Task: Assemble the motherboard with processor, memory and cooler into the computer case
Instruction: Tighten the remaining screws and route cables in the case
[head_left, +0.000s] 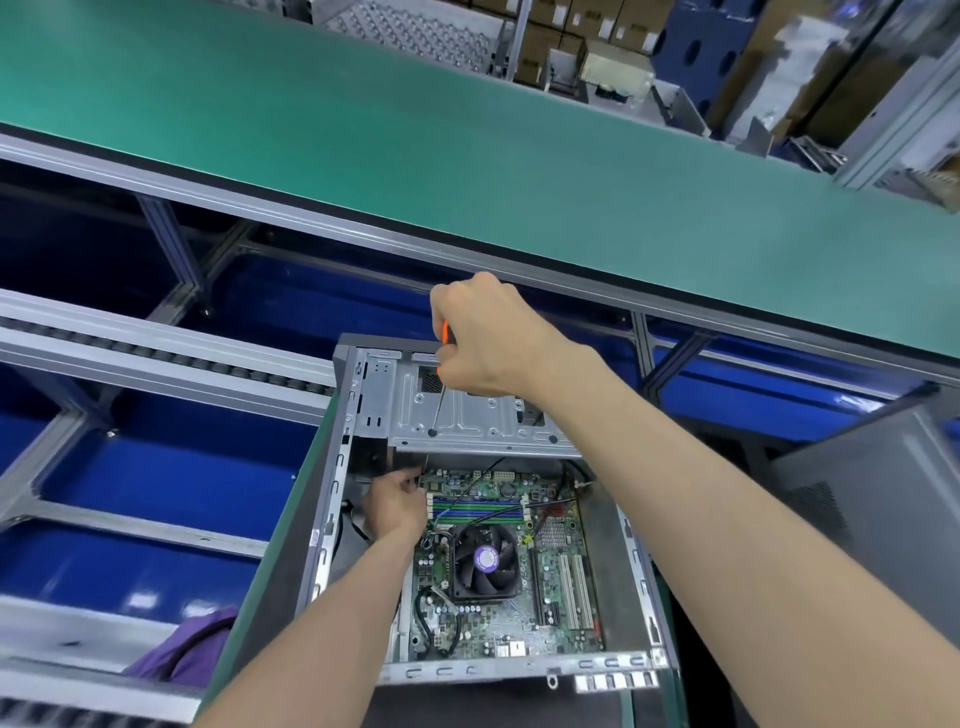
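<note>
A: While the computer case (363, 519) is lying open at the lower centre of the frame, what is sitting inside it?

B: The motherboard (519, 613) is lying flat on the case floor, with the cooler (485, 561) and its fan sitting on it near the middle. The memory slots (475, 509) are running across just above the cooler, and black cables (431, 618) are looping at the board's lower left.

A: And the hands?

B: The right hand (488, 338) is gripping an orange-handled screwdriver (441, 395) in a closed fist at the centre of the frame, its tip touching the metal drive bracket (467, 415) spanning the case's upper end. The left hand (395, 506) is reaching into the case at the board's upper left corner, fingers curled and pinching something too small to make out.

A: Around the case?

B: A green conveyor belt (363, 130) is crossing the upper frame.
</note>
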